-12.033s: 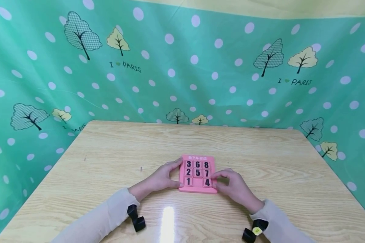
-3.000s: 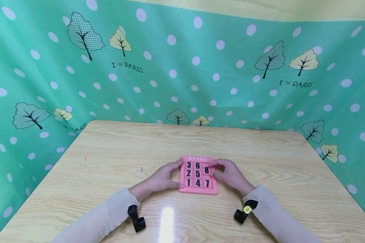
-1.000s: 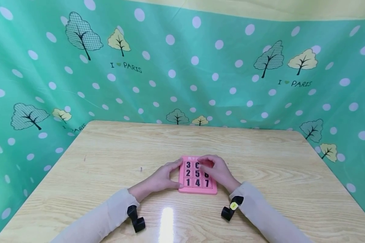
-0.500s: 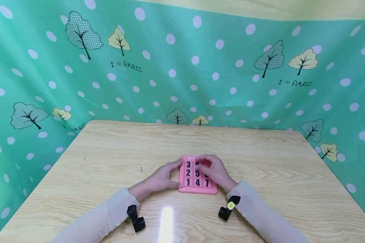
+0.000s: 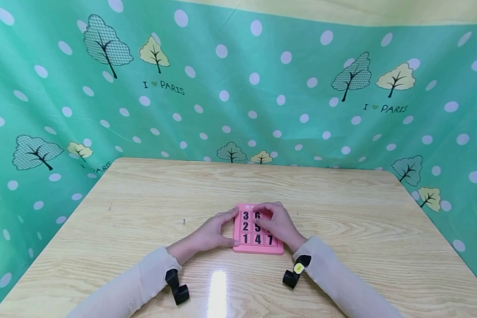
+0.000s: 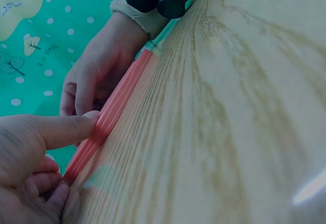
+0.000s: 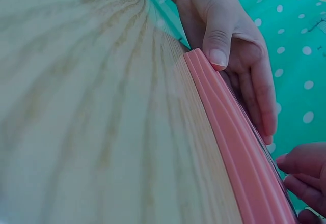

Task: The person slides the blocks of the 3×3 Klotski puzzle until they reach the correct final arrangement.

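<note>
A pink number slide puzzle (image 5: 258, 249) lies flat on the wooden table, with black-numbered tiles in rows. The left hand (image 5: 212, 230) grips its left edge, thumb at the lower corner and fingers near the upper one. Over the board's upper right is the right hand (image 5: 278, 223), its curled thumb and index finger at the lower and upper edges of the 6 tile (image 5: 257, 216). That hand hides the top right slot and the middle right tile. Tiles 3, 2, 1, 4 and 7 show, and 5 is partly covered. In the right wrist view, the left thumb presses the puzzle's rim (image 7: 239, 147).
The wooden table (image 5: 163, 190) extends around the puzzle, with a bright light reflection near its front. A green dotted curtain (image 5: 238, 110) hangs behind it. Black wrist cameras (image 5: 176, 287) are strapped over both sleeves.
Over 12 seconds, 4 moved left, 7 down and 8 down from the top right. In the last second the right hand shifted slightly left over the 6 tile. The left hand stays put.
</note>
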`<state>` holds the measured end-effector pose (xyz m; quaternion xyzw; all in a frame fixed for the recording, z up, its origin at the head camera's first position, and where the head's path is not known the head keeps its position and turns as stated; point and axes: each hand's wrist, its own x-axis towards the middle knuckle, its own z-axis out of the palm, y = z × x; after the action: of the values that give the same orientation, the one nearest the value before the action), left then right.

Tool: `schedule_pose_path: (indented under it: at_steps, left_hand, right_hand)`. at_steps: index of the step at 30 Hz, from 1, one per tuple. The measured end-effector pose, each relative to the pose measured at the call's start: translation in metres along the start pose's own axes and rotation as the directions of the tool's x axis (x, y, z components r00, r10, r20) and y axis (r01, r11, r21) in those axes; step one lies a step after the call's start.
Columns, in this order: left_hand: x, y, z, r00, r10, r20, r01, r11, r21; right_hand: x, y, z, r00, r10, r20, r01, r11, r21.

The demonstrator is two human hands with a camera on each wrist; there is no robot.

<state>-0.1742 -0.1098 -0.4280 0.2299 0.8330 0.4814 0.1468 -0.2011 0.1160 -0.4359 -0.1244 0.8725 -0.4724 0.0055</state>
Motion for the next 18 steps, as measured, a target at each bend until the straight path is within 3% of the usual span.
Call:
schedule_pose_path:
  at_steps: [18]
  left_hand:
    - [-0.0002, 0.0026, -0.0003, 1.0, -0.008, -0.003, 0.008, 1.0, 0.002]
  right_hand:
    - [0.0004, -0.0081, 0.0006, 0.999, 0.033, 0.001, -0.033, 0.999, -0.027]
